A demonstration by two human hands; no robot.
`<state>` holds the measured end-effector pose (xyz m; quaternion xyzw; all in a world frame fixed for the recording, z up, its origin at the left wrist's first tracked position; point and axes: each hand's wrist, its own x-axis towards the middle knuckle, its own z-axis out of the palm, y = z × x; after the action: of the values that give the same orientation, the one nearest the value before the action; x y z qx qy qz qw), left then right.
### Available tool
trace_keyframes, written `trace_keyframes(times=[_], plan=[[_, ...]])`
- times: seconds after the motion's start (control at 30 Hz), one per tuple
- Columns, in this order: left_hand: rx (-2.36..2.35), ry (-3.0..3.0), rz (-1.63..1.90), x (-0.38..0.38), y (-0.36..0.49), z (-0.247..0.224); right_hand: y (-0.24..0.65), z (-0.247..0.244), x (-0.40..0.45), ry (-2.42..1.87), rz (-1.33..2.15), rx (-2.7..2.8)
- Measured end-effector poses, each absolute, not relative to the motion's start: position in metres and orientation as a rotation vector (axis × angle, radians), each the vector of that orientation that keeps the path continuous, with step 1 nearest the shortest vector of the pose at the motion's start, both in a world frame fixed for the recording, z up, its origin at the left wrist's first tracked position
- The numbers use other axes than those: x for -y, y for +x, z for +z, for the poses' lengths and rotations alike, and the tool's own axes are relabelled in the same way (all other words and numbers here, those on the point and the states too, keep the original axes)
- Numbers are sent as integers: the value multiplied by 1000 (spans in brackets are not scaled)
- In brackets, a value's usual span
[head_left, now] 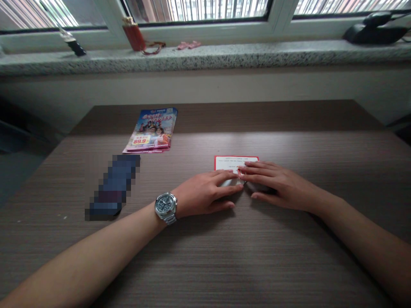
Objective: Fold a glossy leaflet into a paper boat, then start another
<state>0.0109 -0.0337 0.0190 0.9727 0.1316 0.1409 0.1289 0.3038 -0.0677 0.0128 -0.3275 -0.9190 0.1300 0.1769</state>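
Note:
A white sheet of paper with a red border and small print (229, 164) lies on the table in front of me. Over its left and near part rests my left hand (210, 192), palm down, fingers stretched out, with a silver watch (166, 205) on the wrist. From the other side my right hand (278, 184) lies palm down across the paper's right part, its fingers extended. The fingertips of both hands come together above the paper, which they partly hide. Neither hand is wrapped around anything.
Left of my hands a stack of colourful flyers (154, 128) lies on the brown table (205, 265). Nearer me is a dark blurred-out object (114, 186). The stone windowsill (244, 55) holds a red bottle-like item (134, 36), pink pieces (189, 45) and a black device (375, 32).

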Motion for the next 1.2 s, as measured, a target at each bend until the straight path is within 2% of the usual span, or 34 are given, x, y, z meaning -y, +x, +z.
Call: trace_keyframes(times=[0.7,1.2], plan=[[-333,2756,480,27,6,14,306,12,68,-892,392,2602],[-395,2822,354,32,8,21,305,10,68,-897,373,2606]])
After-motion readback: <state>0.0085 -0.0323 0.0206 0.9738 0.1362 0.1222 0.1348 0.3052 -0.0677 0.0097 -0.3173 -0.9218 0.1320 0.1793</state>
